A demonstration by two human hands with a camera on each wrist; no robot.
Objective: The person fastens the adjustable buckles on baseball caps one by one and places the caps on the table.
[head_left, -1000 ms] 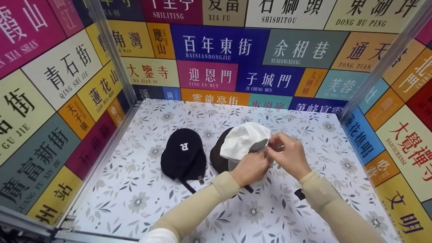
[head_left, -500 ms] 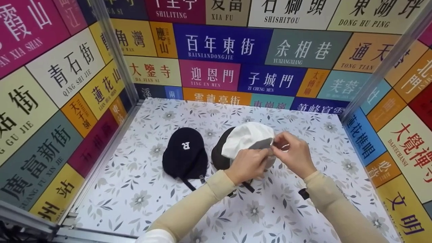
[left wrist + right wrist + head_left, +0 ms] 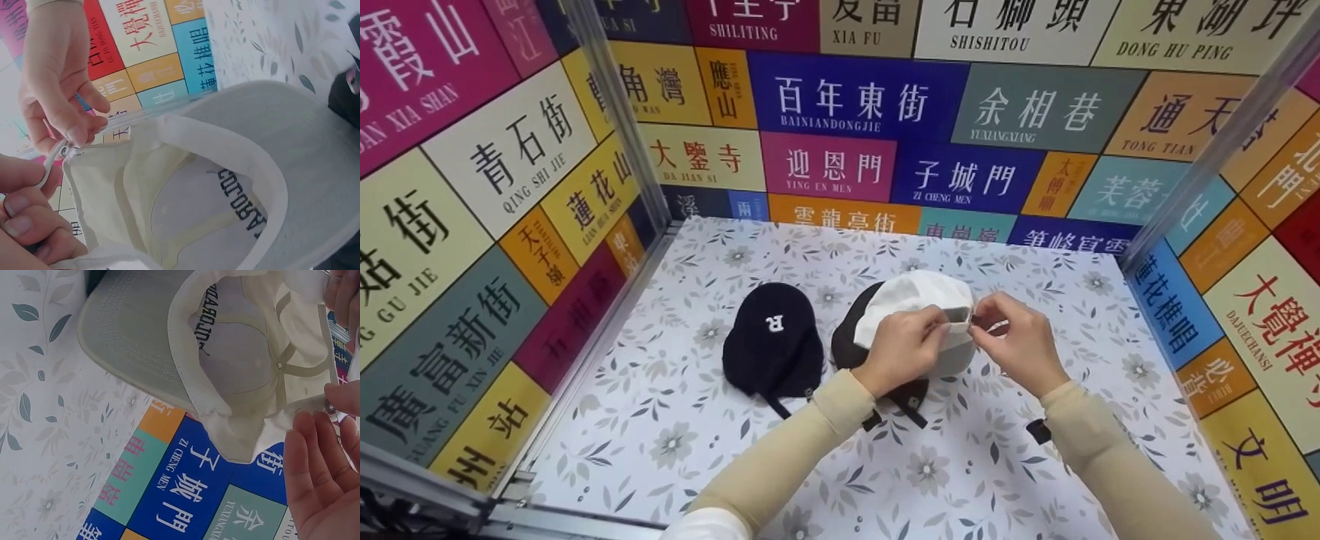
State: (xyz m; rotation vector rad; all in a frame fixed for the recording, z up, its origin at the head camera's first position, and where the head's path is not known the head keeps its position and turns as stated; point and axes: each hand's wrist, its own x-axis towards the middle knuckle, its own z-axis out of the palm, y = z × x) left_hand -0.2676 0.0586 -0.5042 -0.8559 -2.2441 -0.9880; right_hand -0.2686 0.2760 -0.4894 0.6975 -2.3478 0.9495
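A white cap [image 3: 911, 291] with a grey brim [image 3: 956, 358] is held up, its inside turned toward me. My left hand [image 3: 901, 346] pinches the back edge and strap of this cap. At the other side of the opening, my right hand [image 3: 1024, 341] pinches the strap near a small metal buckle [image 3: 64, 151]. In the right wrist view the cap's inside [image 3: 242, 354] shows dark lettering, with the right-hand fingers [image 3: 320, 444] at the buckle. Behind the white cap lies a dark brown cap [image 3: 849, 341], partly hidden by it and by my left hand.
A black cap [image 3: 772, 356] with a white R lies left of the brown one, its strap trailing forward. A small black object [image 3: 1039, 430] sits by my right wrist. The floral tabletop [image 3: 675, 442] is bounded by sign-printed walls [image 3: 855, 90] and metal rails.
The white cap has tipped, so its back opening and brim show more. Both hands keep hold of its strap area, shifting slightly; the view has drifted a little.
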